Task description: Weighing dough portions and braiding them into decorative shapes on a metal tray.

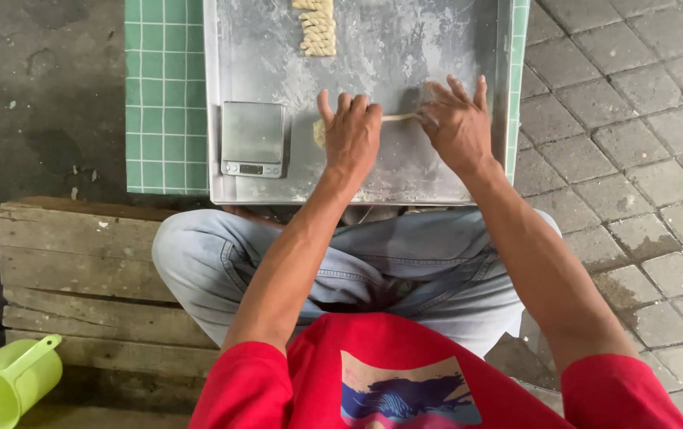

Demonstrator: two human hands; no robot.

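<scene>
A thin pale rope of dough (399, 117) lies across a floured metal tray (389, 48). My left hand (351, 135) presses palm-down on its left end, where a bit of dough shows at the thumb. My right hand (457, 123) rests fingers spread on its right end. Several twisted dough pieces (317, 28) are stacked in a row at the far middle of the tray.
A small silver digital scale (252, 138) sits at the tray's near left corner. Under the tray is a green tiled surface (165, 95). A wooden pallet (79, 278) and a lime-green plastic jug (4, 385) are at the left; paving blocks (635, 119) lie to the right.
</scene>
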